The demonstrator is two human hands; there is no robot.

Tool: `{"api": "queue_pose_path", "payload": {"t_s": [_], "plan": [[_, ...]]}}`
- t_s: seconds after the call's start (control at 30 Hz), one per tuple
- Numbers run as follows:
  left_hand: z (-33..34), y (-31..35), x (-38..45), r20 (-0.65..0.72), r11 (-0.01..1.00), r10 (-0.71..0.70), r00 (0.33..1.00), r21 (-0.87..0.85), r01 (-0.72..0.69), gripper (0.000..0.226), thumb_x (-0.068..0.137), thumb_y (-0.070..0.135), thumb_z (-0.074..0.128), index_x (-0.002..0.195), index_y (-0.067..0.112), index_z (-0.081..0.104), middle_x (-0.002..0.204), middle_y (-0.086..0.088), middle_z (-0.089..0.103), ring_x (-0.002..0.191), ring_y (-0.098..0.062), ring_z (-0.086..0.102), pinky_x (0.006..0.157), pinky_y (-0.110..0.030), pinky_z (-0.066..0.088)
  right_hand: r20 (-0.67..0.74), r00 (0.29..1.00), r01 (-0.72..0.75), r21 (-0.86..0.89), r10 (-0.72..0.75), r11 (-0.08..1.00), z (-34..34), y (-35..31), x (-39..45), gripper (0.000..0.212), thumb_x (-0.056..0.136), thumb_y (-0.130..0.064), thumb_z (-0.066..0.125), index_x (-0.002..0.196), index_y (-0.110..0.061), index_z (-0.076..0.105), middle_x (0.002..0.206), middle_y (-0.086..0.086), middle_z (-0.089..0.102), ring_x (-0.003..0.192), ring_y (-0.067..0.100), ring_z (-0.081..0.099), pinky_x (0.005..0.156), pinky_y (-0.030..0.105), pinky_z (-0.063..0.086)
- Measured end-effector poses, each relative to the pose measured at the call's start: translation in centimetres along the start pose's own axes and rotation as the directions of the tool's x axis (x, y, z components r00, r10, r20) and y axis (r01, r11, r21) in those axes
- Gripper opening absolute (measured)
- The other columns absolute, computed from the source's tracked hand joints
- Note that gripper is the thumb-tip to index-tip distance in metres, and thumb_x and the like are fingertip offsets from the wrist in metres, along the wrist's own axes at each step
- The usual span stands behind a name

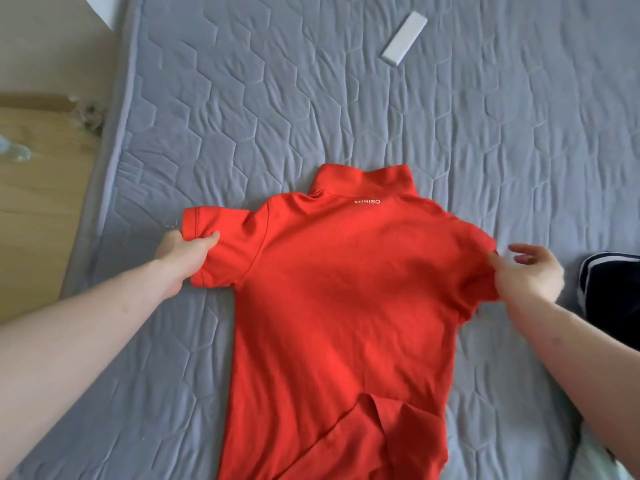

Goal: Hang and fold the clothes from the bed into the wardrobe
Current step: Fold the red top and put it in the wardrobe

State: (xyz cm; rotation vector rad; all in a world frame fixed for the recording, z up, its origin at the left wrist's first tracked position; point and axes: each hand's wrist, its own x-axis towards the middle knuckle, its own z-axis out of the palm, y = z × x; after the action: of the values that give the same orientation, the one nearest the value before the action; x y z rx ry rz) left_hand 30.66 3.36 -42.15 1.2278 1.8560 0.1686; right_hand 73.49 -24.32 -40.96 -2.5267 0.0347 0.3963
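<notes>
A red polo shirt [339,289] lies back side up on the grey quilted bed [311,98], collar pointing away from me, with small white lettering below the collar. My left hand [183,252] grips the hem of its left sleeve, thumb on top of the cloth. My right hand [530,271] pinches the bunched right sleeve at the shirt's right edge, its other fingers spread loosely. The shirt's lower hem is folded up near the bottom of the view.
A white rectangular block [403,39] lies on the bed at the back. A dark garment with white stripes [609,289] sits at the right edge. A wooden surface [38,188] borders the bed on the left.
</notes>
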Motion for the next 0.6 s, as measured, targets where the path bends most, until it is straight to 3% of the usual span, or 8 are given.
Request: {"api": "queue_pose_path", "payload": {"t_s": [0.07, 0.1, 0.17, 0.23, 0.37, 0.43, 0.5, 0.6], "plan": [[0.1, -0.4, -0.1, 0.037, 0.999, -0.039, 0.999, -0.028, 0.04, 0.034, 0.085, 0.047, 0.079, 0.106, 0.022, 0.069, 0.111, -0.004, 0.073, 0.104, -0.026, 0.069, 0.09, -0.04, 0.055, 0.015, 0.995, 0.098, -0.125, -0.096, 0.987, 0.2, 1.0, -1.3, 0.042, 0.082, -0.038, 0.075, 0.12, -0.023, 0.065, 0.126, 0.009, 0.063, 0.12, 0.035, 0.057, 0.104, 0.047, 0.046], [0.2, -0.6, -0.1, 0.058, 0.998, -0.052, 0.997, -0.031, 0.054, 0.036, 0.085, 0.049, 0.078, 0.106, 0.022, 0.068, 0.111, -0.004, 0.073, 0.102, -0.025, 0.069, 0.085, -0.037, 0.054, 0.037, 0.98, 0.197, -0.124, -0.194, 0.972, 0.4, 1.6, -2.8, 0.04, 0.084, -0.035, 0.074, 0.12, -0.021, 0.062, 0.125, 0.011, 0.06, 0.12, 0.036, 0.054, 0.103, 0.048, 0.044], [0.5, -0.9, -0.2, 0.087, 0.998, -0.063, 0.994, -0.018, 0.064, 0.039, 0.084, 0.05, 0.078, 0.108, 0.021, 0.068, 0.11, -0.002, 0.073, 0.1, -0.023, 0.068, 0.078, -0.034, 0.05, 0.168, 0.901, 0.416, -0.075, -0.399, 0.906, 0.9, 3.2, -7.3, 0.031, 0.085, -0.027, 0.077, 0.112, -0.02, 0.063, 0.112, 0.008, 0.061, 0.107, 0.032, 0.057, 0.097, 0.047, 0.047], [0.8, -1.4, -0.4, 0.103, 0.996, -0.083, 0.991, -0.01, 0.085, 0.043, 0.083, 0.049, 0.079, 0.112, 0.018, 0.069, 0.11, -0.002, 0.074, 0.102, -0.023, 0.069, 0.084, -0.037, 0.052, 0.427, 0.775, 0.524, -0.02, -0.466, 0.852, 1.0, 5.8, -12.7, 0.026, 0.083, -0.023, 0.082, 0.102, -0.02, 0.065, 0.099, -0.001, 0.064, 0.094, 0.024, 0.061, 0.089, 0.044, 0.051], [1.3, -2.5, -0.8, 0.111, 0.995, -0.099, 0.989, 0.014, 0.098, 0.04, 0.082, 0.044, 0.082, 0.109, 0.017, 0.07, 0.111, -0.006, 0.075, 0.103, -0.024, 0.07, 0.094, -0.037, 0.054, 0.818, 0.501, 0.652, -0.142, -0.282, 0.745, -0.8, 12.4, -20.7, 0.049, 0.08, -0.057, 0.075, 0.119, -0.033, 0.06, 0.108, -0.017, 0.056, 0.1, 0.01, 0.059, 0.092, 0.031, 0.049], [1.3, -2.7, -1.0, 0.113, 0.996, -0.093, 0.989, 0.026, 0.09, 0.043, 0.081, 0.043, 0.083, 0.112, 0.017, 0.068, 0.113, -0.006, 0.074, 0.107, -0.025, 0.07, 0.102, -0.042, 0.053, 0.882, 0.448, 0.692, -0.238, -0.147, 0.682, -2.2, 15.3, -22.1, 0.049, 0.083, -0.047, 0.068, 0.129, -0.039, 0.053, 0.116, -0.021, 0.049, 0.105, 0.012, 0.062, 0.092, 0.031, 0.05], [1.4, -2.8, -1.0, 0.124, 0.996, -0.091, 0.988, 0.024, 0.088, 0.05, 0.08, 0.042, 0.084, 0.119, 0.015, 0.067, 0.116, -0.005, 0.073, 0.109, -0.025, 0.069, 0.105, -0.046, 0.052, 0.907, 0.416, 0.715, -0.275, -0.074, 0.643, -3.6, 17.2, -22.3, 0.038, 0.082, -0.023, 0.059, 0.118, -0.035, 0.057, 0.114, -0.017, 0.049, 0.103, 0.02, 0.065, 0.084, 0.034, 0.05], [1.6, -2.8, -0.8, 0.104, 0.996, -0.091, 0.99, 0.028, 0.089, 0.05, 0.08, 0.042, 0.084, 0.117, 0.014, 0.066, 0.116, -0.007, 0.073, 0.11, -0.025, 0.069, 0.104, -0.043, 0.052, 0.957, 0.288, 0.828, -0.271, 0.043, 0.49, -5.4, 19.2, -22.3, 0.032, 0.078, -0.018, 0.049, 0.106, -0.029, 0.06, 0.114, -0.01, 0.051, 0.107, 0.02, 0.062, 0.079, 0.034, 0.044]]}}
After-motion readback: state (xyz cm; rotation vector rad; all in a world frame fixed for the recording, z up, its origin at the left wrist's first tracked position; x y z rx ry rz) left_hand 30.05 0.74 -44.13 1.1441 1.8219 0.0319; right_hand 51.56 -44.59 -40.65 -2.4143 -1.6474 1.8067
